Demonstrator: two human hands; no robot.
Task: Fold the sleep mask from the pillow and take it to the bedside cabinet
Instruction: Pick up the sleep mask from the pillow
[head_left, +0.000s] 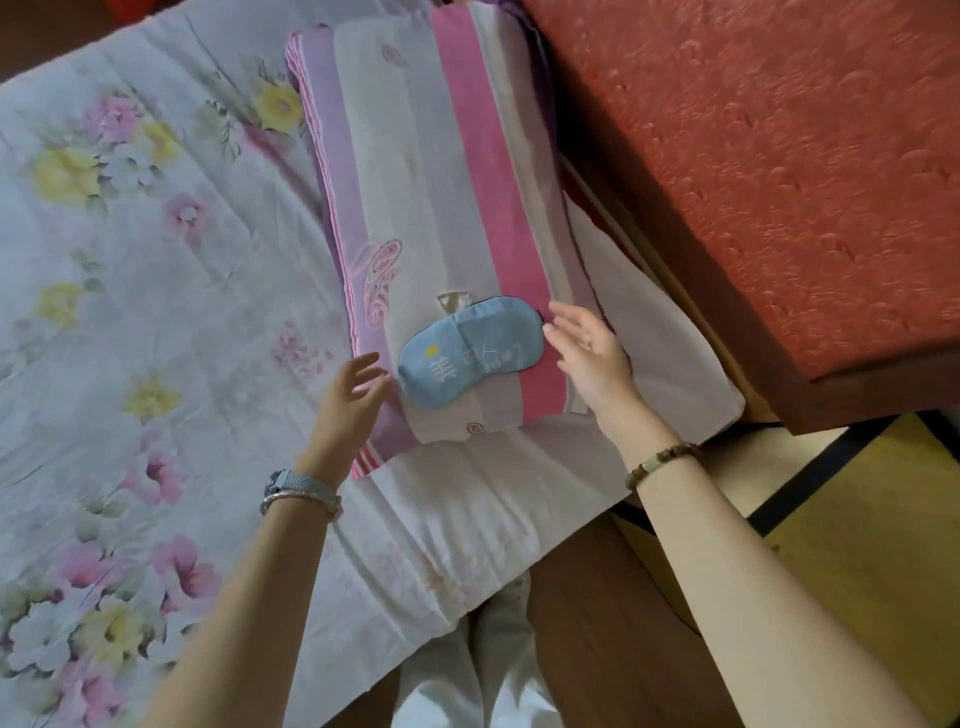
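Note:
A light blue sleep mask (470, 351) with white lettering lies flat and unfolded on the near end of a pink, purple and white striped pillow (441, 171). My left hand (350, 400) hovers just left of the mask, fingers spread, holding nothing. My right hand (592, 356) is just right of the mask, fingers apart, its fingertips close to the mask's right end. Neither hand grips the mask. A watch sits on my left wrist and a bead bracelet on my right.
The pillow rests on a bed with a floral sheet (130, 312). A red padded headboard (779, 182) rises at the right. A yellow-topped surface (883, 519), possibly the bedside cabinet, shows at the lower right. My white trousers (467, 675) stand at the bed's edge.

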